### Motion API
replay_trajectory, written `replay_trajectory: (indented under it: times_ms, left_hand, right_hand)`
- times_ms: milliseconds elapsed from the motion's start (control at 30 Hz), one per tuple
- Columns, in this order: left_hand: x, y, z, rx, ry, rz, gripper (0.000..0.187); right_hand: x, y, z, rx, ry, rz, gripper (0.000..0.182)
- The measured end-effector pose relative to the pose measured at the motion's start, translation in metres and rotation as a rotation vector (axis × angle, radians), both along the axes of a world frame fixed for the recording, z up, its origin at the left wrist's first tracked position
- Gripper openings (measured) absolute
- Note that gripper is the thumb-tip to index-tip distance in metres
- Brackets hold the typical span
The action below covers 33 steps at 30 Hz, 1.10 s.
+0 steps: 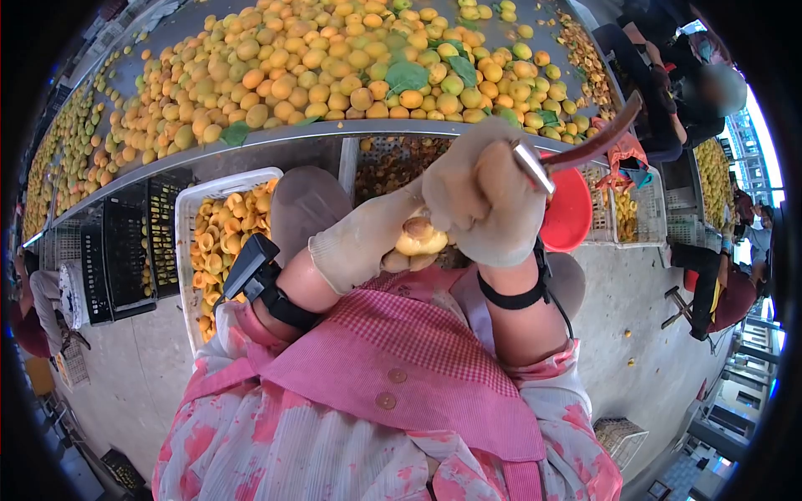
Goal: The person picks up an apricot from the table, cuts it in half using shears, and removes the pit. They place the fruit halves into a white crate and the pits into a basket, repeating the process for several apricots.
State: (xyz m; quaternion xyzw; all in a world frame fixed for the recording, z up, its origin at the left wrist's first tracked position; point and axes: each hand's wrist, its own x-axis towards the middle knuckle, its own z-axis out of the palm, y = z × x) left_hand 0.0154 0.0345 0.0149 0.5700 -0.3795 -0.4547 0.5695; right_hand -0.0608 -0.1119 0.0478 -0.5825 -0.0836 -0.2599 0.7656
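Observation:
My left hand [359,238], in a pale knit glove, is closed around an apricot [422,241] in front of my apron. A darker brownish patch shows on the upper side of the fruit. My right hand [493,196], gloved too, is a fist right above and beside the apricot, its fingers close to my left hand. Out of that fist sticks a curved tool [589,149] with a brown length and a shiny metal collar; its other end is hidden by the fingers. Just beyond the right wrist is a red basin [570,213].
A metal-edged table [284,134] heaped with whole apricots [317,67] and some leaves spans the front. A white crate [185,250] with apricot halves stands left, beside black crates [125,250]. Another crate [643,225] is at right. Other people [702,88] sit at the sides.

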Motion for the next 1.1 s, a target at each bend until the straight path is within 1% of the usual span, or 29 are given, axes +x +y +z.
replay_trajectory:
  times_ms: [33,67,100,133,167,200,267,300,367,400,433,467,500,567,600,667,700,733,767,800,833,867,900,933,967,1000,1067,1100]
  left_hand:
    - [0.005,-0.001,0.001,0.019,0.153,-0.057,0.025]
    - [0.009,-0.002,0.004,0.037,0.305,-0.113,0.023]
    - [0.005,-0.004,0.015,0.033,0.301,-0.112,0.023]
    - [-0.003,-0.007,0.031,0.099,0.576,0.076,0.022]
    - [-0.006,-0.009,0.04,0.164,0.848,0.268,0.021]
    - [-0.003,-0.007,0.029,0.162,0.843,0.27,0.021]
    - [0.002,-0.001,-0.01,-0.202,1.077,-0.031,0.02]
    - [0.003,-0.001,-0.015,-0.2,1.079,-0.027,0.02]
    - [0.003,-0.003,-0.021,-0.118,0.785,0.091,0.027]
    - [0.0,-0.004,-0.021,-0.118,0.786,0.091,0.027]
    - [-0.006,-0.005,-0.021,-0.16,0.158,0.217,0.025]
    - [-0.008,-0.006,-0.022,-0.192,-0.473,0.324,0.031]
    - [-0.008,-0.006,-0.024,-0.192,-0.474,0.32,0.031]
    - [-0.006,-0.005,-0.03,0.052,-0.276,0.284,0.047]
    - [-0.004,-0.003,-0.025,0.053,-0.274,0.284,0.047]
    - [0.002,0.001,-0.013,-0.03,-0.041,0.143,0.045]
    - [0.002,0.003,-0.016,-0.027,-0.038,0.147,0.045]
    - [0.003,0.003,-0.02,-0.065,-0.126,0.09,0.044]
    - [0.004,0.003,-0.022,-0.105,-0.214,0.032,0.043]
    - [0.007,0.002,-0.02,-0.106,-0.214,0.033,0.043]
    - [0.01,0.001,-0.016,-0.128,-0.297,-0.007,0.042]
    - [0.011,0.001,-0.013,-0.147,-0.38,-0.046,0.041]
    - [0.011,0.001,-0.012,-0.147,-0.379,-0.042,0.041]
    - [0.01,0.001,-0.01,-0.138,-0.254,-0.037,0.043]
    - [0.009,0.0,-0.009,-0.128,-0.128,-0.034,0.046]
    - [0.008,-0.001,-0.008,-0.128,-0.128,-0.031,0.046]
    - [0.006,-0.003,-0.007,-0.158,0.007,-0.037,0.048]
    - [0.005,-0.003,-0.008,-0.158,0.008,-0.032,0.048]
  right_hand:
    - [0.004,-0.005,-0.001,-0.142,-0.023,-0.077,0.017]
    - [0.005,-0.004,0.0,-0.142,-0.026,-0.078,0.017]
    - [0.006,-0.003,0.004,-0.093,-0.03,-0.132,0.026]
    - [0.009,-0.002,0.007,-0.045,-0.036,-0.185,0.037]
    - [0.011,-0.003,0.002,-0.068,-0.051,-0.254,0.034]
    - [0.012,-0.003,0.0,-0.067,-0.057,-0.252,0.034]
    - [0.014,-0.002,-0.004,-0.157,-0.023,-0.265,0.035]
    - [0.014,0.0,-0.003,-0.154,-0.021,-0.263,0.035]
    - [0.016,0.003,0.002,-0.057,0.02,-0.183,0.034]
    - [0.015,0.003,0.005,-0.057,0.02,-0.182,0.034]
    - [0.012,0.002,0.008,-0.194,0.089,-0.236,0.02]
    - [0.011,0.002,0.009,-0.331,0.157,-0.292,0.008]
    - [0.013,0.003,0.008,-0.33,0.158,-0.296,0.008]
    - [0.018,0.005,0.005,-0.286,0.038,-0.094,0.034]
    - [0.016,0.005,0.008,-0.286,0.041,-0.093,0.034]
    - [0.009,0.007,0.015,-0.289,0.141,-0.015,0.032]
    - [0.007,0.011,-0.004,-0.089,0.21,-0.108,0.031]
    - [0.007,0.013,-0.019,-0.088,0.212,-0.105,0.031]
    - [0.007,0.015,-0.032,-0.046,0.112,-0.089,0.032]
    - [0.008,0.015,-0.035,-0.004,0.012,-0.073,0.032]
    - [0.006,0.011,-0.035,-0.004,0.015,-0.073,0.032]
    - [0.001,0.002,-0.032,-0.026,0.046,-0.021,0.023]
    - [-0.002,-0.007,-0.026,-0.049,0.075,0.032,0.015]
    - [0.0,-0.008,-0.013,-0.073,0.102,0.087,0.006]
    - [-0.001,0.004,-0.001,0.031,0.164,0.002,0.02]
    - [0.0,0.005,0.0,0.031,0.165,0.005,0.02]
    - [0.0,0.007,0.0,0.093,0.052,0.04,0.024]
    - [0.001,0.007,-0.001,0.094,0.053,0.045,0.024]
